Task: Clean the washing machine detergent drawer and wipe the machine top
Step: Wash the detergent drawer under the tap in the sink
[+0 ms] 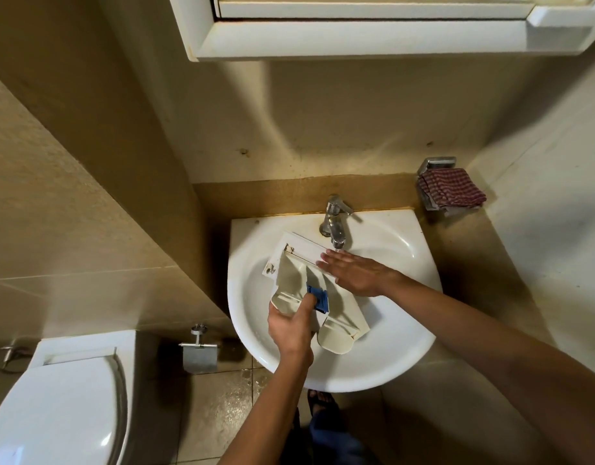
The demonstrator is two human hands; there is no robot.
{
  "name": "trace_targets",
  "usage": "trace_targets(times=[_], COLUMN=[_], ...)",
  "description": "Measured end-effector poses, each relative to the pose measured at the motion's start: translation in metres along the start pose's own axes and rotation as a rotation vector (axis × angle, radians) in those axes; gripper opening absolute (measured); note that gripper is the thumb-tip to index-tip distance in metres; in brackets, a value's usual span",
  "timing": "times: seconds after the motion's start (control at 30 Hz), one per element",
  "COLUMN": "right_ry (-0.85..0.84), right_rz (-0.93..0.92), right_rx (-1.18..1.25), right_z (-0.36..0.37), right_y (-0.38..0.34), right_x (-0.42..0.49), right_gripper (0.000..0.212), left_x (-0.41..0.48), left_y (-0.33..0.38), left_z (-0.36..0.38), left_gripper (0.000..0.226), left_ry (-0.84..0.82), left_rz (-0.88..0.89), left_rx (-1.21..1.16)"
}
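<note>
Head cam: off-white moulded plastic detergent drawer (291, 273) with a blue clip (319, 297) sits in the glossy white ceramic basin (406, 236). Left hand (291, 327) has its grip curled round the near end, right hand (353, 268) lies flat, fingers straight, on the far panel under the chrome tap (334, 219)

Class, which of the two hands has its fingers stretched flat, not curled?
The right hand, just under the tap: its fingers lie straight on the detergent drawer. The left hand instead curls around the drawer's near end.
</note>
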State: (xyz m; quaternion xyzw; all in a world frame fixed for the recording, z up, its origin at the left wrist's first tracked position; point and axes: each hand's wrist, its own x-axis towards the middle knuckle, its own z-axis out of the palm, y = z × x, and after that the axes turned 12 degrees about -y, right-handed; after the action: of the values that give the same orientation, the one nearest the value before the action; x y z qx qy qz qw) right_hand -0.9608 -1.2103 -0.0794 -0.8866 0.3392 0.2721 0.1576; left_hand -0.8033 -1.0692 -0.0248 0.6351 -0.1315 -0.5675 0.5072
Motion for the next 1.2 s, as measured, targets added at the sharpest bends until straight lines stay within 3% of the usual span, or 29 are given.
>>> trace_targets(times=[0.07,0.17,0.3,0.43,0.57,0.8,0.97,1.07,1.2], right_ry=[0.009,0.025,0.116,0.103,0.087,0.155,0.234,0.231,0.305], right_rz=[0.031,0.089,0.109,0.138,0.048,-0.039,-0.166,-0.215,-0.126], right_rx=[-0.134,-0.235,-0.205,-0.112,-0.044,-0.154,-0.015,-0.045,-0.136], right_z=[0.001,0.005,0.014,-0.012,-0.015,0.026,0.048,0.052,0.031], right_y=[0.001,-0.002,-0.014,-0.014,-0.008,0.004,0.000,0.012,0.010], right_x=[0.009,0.016,0.026,0.035,0.031,-0.001,-0.034,-0.032,-0.017], right_gripper=[0.069,0.065,0.065,0.068,0.065,0.058,0.073,0.066,0.066], left_x=[-0.001,0.000,0.004,0.003,0.007,0.016,0.017,0.011,0.002], left_y=[0.005,0.007,0.008,0.012,0.017,0.023,0.027,0.027,0.031], left_z=[-0.004,-0.009,-0.015,-0.014,-0.016,-0.024,-0.031,-0.033,-0.030], left_gripper=[0.045,0.039,0.034,0.024,0.024,0.010,0.013,0.015,0.018], left_ry=[-0.054,-0.115,-0.205,-0.259,-0.252,-0.203,-0.197,-0.190,-0.167], left_rz=[-0.012,-0.049,-0.078,-0.155,-0.159,-0.123,-0.085,-0.062,0.020], left_rx=[0.016,0.090,0.227,0.262,0.223,0.182,0.196,0.206,0.220])
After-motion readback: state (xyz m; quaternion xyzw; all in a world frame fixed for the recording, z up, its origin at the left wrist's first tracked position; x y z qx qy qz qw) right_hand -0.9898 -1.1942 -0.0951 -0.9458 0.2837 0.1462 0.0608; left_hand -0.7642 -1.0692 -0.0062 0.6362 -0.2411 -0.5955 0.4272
